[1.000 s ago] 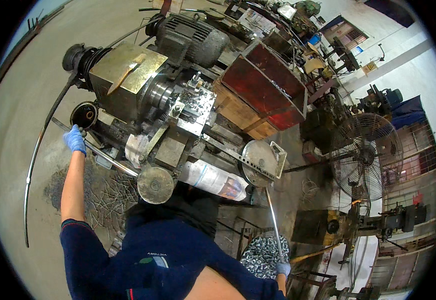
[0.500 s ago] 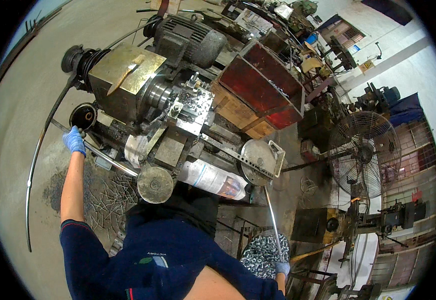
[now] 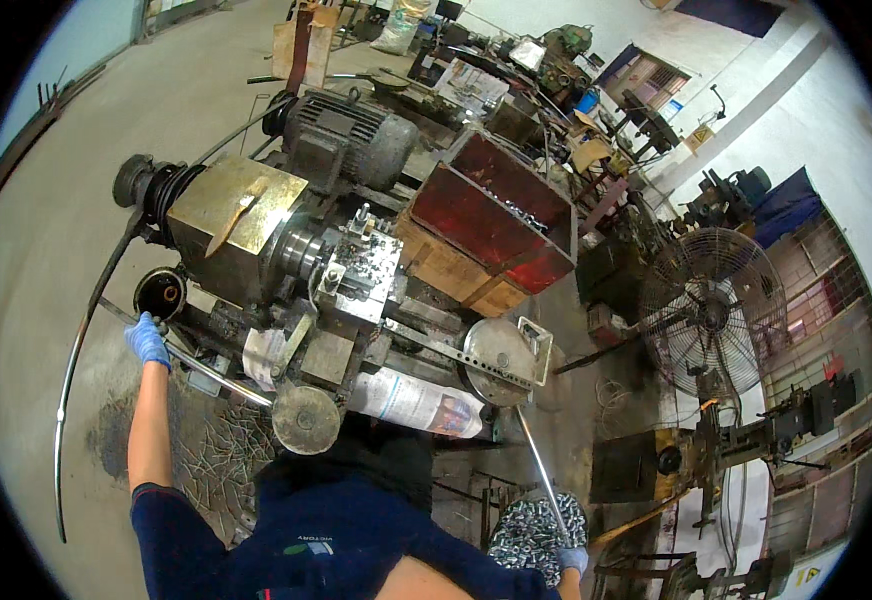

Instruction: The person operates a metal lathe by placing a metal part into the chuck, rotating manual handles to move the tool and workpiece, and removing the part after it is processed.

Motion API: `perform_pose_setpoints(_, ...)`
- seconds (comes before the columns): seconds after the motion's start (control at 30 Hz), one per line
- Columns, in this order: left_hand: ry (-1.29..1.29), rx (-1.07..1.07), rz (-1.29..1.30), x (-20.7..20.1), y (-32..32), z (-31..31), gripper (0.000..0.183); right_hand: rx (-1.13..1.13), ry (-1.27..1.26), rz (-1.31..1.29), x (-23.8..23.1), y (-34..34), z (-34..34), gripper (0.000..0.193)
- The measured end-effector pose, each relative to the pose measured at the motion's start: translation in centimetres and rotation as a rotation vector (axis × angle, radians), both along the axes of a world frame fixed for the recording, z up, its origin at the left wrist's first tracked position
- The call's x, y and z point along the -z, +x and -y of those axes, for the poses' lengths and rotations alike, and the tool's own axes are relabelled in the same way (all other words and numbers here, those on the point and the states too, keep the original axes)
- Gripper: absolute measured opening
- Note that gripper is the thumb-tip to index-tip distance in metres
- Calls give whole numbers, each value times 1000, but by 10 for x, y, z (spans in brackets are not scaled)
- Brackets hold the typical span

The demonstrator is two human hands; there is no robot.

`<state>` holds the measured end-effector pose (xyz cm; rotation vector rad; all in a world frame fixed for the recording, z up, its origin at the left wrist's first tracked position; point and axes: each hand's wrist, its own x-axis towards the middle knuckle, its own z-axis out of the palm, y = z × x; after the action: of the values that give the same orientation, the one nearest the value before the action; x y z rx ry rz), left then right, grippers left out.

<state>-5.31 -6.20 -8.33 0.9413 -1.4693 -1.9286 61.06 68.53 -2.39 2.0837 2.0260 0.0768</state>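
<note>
My left hand (image 3: 146, 340), in a blue glove, is closed around a metal lever (image 3: 221, 377) at the near left of a small lathe (image 3: 231, 215). A dark round cup (image 3: 161, 294) sits just beyond that hand. At the lower right, my gloved right hand (image 3: 573, 558) is closed at the lower end of a long shiny rod (image 3: 541, 462). The rod slants up to a round metal disc (image 3: 497, 360) on the machine. Beside the right hand lies a heap of small metal parts (image 3: 526, 535). Metal chips cover the lathe's tool slide (image 3: 364, 272).
A red open box (image 3: 501, 215) stands behind the slide, near an electric motor (image 3: 346, 140). A wooden-handled brush (image 3: 230, 226) rests on the lathe's housing. Thin metal scraps (image 3: 226, 450) litter the floor at left. A large fan (image 3: 713, 310) stands at right.
My view has shifted, so the machine appears farther left and lower. Both hands stay on the lever and the rod, with no clear movement of either.
</note>
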Motion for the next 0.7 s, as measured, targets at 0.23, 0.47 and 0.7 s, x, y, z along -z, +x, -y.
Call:
perform_pose_setpoints(0.23,20,17,-39,-9,6,-6,15,-2,2,0,-8,-5,10,57)
perform_pose_setpoints(0.47,-50,-8,6,-16,8,-9,15,-107,-29,35,-3,0,10,46)
perform_pose_setpoints(0.7,-38,24,0,-19,10,-8,16,-116,-16,90,6,10,6,50)
